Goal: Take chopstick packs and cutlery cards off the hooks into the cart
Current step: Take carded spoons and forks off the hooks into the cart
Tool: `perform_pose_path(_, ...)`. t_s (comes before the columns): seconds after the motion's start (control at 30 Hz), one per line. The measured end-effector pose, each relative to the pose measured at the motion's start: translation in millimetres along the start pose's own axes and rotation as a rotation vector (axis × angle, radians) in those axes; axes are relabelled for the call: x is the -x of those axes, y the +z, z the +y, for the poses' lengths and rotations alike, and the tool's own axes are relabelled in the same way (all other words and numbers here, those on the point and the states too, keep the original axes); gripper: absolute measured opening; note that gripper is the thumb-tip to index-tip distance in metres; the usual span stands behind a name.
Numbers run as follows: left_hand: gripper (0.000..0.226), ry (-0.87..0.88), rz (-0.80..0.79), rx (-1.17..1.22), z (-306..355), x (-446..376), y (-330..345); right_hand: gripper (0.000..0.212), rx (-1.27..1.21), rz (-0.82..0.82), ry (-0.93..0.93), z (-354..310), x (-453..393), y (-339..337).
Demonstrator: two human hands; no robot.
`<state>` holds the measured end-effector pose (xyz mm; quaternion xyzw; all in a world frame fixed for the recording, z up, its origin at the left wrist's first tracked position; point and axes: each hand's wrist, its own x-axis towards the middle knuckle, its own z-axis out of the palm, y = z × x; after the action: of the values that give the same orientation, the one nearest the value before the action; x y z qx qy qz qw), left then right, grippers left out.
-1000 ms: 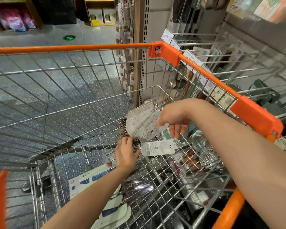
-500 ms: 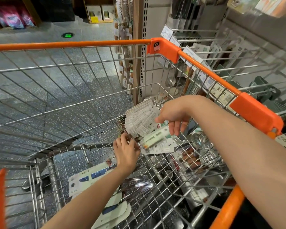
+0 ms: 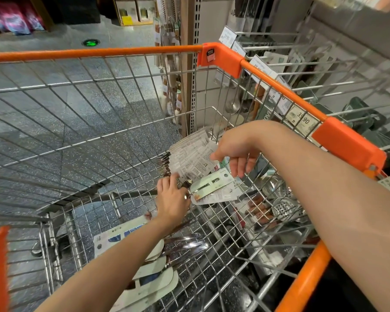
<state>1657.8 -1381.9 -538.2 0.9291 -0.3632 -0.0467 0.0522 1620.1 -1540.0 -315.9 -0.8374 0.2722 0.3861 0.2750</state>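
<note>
Both my arms reach down into the wire cart [image 3: 126,50], which has an orange rim. A fanned stack of white cutlery cards [image 3: 191,158] leans in the far right corner of the basket. My right hand [image 3: 234,154] pinches the stack's upper right edge with thumb and forefinger. Below it, my left hand [image 3: 172,199] rests on the metal handles at the stack's lower end, beside a pale card [image 3: 214,188] lying flat on the wire floor. More cutlery cards [image 3: 151,275] with shiny spoons lie nearer to me in the basket.
To the right, outside the cart, a display wall carries metal hooks [image 3: 302,73] with price tags [image 3: 301,119] and hanging packs. Steel strainers [image 3: 284,208] show through the cart's right side. A shelving upright [image 3: 190,64] stands beyond the cart's far corner.
My right hand has lifted slightly at the top of the card stack. A pale card has turned face up below it. My left hand has shifted a little toward the stack's base.
</note>
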Motion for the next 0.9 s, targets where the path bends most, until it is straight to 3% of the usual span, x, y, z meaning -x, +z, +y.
perform_pose_path(0.13, 0.028, 0.04, 0.011, 0.076, -2.3, 0.5, 6.9, 0.051, 0.001, 0.0, 0.002, -2.5, -0.2, -1.9)
perform_pose_path(0.33, 0.027, -0.118, -0.039, 0.426, 2.1, -11.7, 7.3, 0.045, 0.006, -0.01, -0.005, -7.3, -3.3, -3.0)
perform_pose_path(0.53, 0.02, -0.173, -0.025, 0.477, 4.0, -16.3, 8.1, 0.046, 0.019, -0.014, -0.006, -7.9, -4.6, -2.7)
perform_pose_path(0.7, 0.05, -0.198, -0.025, 0.434, 5.9, -20.4, 5.3, 0.048, 0.015, -0.013, 0.003, -6.5, -2.3, -2.2)
perform_pose_path(0.9, 0.051, -0.227, -0.011, 0.423, 5.8, -24.3, 4.4, 0.047, -0.003, -0.01, 0.008, -6.7, -1.4, -1.9)
